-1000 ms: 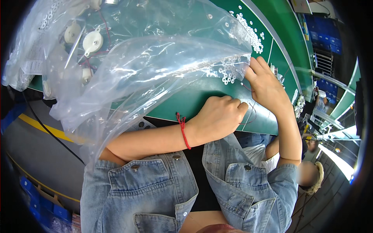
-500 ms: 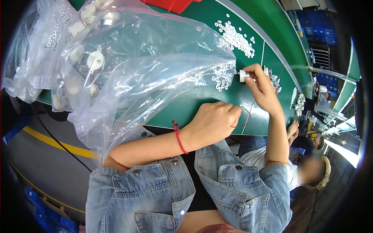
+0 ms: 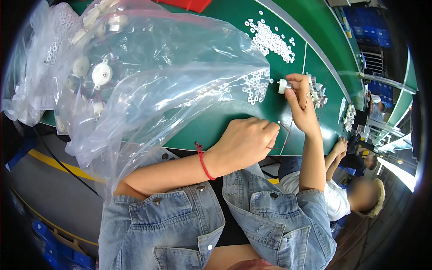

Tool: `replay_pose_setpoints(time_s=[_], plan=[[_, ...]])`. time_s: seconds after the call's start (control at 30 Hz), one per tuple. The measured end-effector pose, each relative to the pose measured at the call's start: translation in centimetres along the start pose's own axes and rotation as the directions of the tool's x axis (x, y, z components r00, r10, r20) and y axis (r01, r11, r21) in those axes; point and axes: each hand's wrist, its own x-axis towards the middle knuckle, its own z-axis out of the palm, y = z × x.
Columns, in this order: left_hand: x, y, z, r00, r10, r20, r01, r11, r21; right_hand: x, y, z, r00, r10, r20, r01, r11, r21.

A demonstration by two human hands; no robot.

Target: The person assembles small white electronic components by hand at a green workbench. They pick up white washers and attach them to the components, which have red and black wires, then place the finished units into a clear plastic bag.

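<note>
Now right hand [image 3: 300, 105] raised, fingers [image 3: 293, 83] pinching white part [image 3: 282, 86].

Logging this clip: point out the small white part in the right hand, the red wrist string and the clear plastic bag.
small white part [image 3: 282, 86], head view, its round end.
red wrist string [image 3: 203, 161], head view, mid-strand.
clear plastic bag [image 3: 171, 76], head view, upper film.

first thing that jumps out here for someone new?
The big clear plastic bag, billowing over the left half of the green table with white round parts inside. Next, the right hand raised right of centre, pinching a small white cylindrical part, with the left hand fisted at the table's near edge. Heaps of small white rings lie beyond.
</note>
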Motion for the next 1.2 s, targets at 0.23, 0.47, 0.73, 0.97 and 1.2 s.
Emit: replay_pose_setpoints(time_s=[0.23, 0.47, 0.73, 0.97, 1.2], plan=[[-0.4, -0.3, 0.4, 1.0, -0.007, 0.01, 0.007, 1.0, 0.004, 0.8, -0.2, 0.0, 0.994, -0.097, 0.055, 0.101, 0.992, -0.073], [-0.5, -0.4, 0.3, 1.0, 0.0, 0.023, 0.0, 1.0, -0.016, 1.2, -1.1, -0.1, 0.99, -0.122, 0.076, 0.136, 0.968, -0.21], [-0.5, -0.6, 0.5, 1.0, 0.002, 0.012, -0.001, 1.0, -0.029, 1.6, -1.7, -0.3, 0.987, -0.111, 0.117, 0.137, 0.958, -0.251], [-0.6, -0.6, 0.5, 1.0, 0.007, 0.004, -0.006, 0.999, -0.035, 1.7, -1.9, -0.6, 0.988, -0.082, 0.133, 0.115, 0.959, -0.26], [-0.6, -0.6, 0.4, 1.0, 0.008, -0.004, -0.008, 0.999, -0.052, 1.8, -2.2, -0.8, 0.984, -0.074, 0.159, 0.115, 0.959, -0.259]])
